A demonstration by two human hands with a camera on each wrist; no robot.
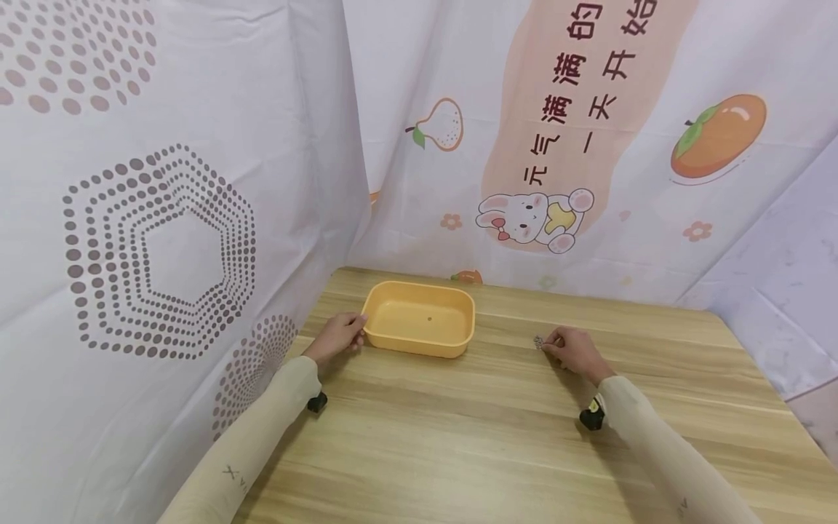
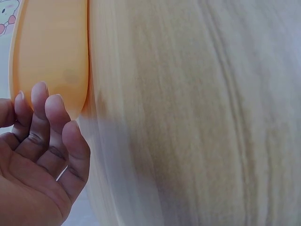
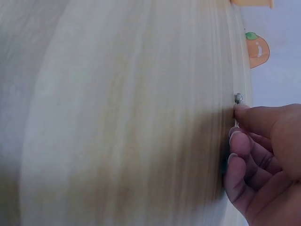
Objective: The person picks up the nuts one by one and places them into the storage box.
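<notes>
A shallow yellow-orange plastic tray [image 1: 417, 345] stands on the wooden table. At its left end my left hand [image 1: 337, 337] holds the rim, thumb and forefinger at the edge. In the left wrist view the other fingers [image 2: 56, 113] are loosely bent beside the tray's end [image 2: 51, 52]. Off to the tray's right, my right hand [image 1: 576, 351] pinches a small, silvery, openwork-looking piece [image 1: 539, 342] between thumb and forefinger, low over the tabletop. The right wrist view shows its shiny end [image 3: 239, 98] beyond the thumb tip; the fingers hide the rest.
The wood-grain tabletop [image 1: 445, 437] extends toward me and to the right. White printed curtains stand behind the table [image 1: 419, 211] and along its left side [image 1: 308, 182]. A corner of the tray shows high in the right wrist view.
</notes>
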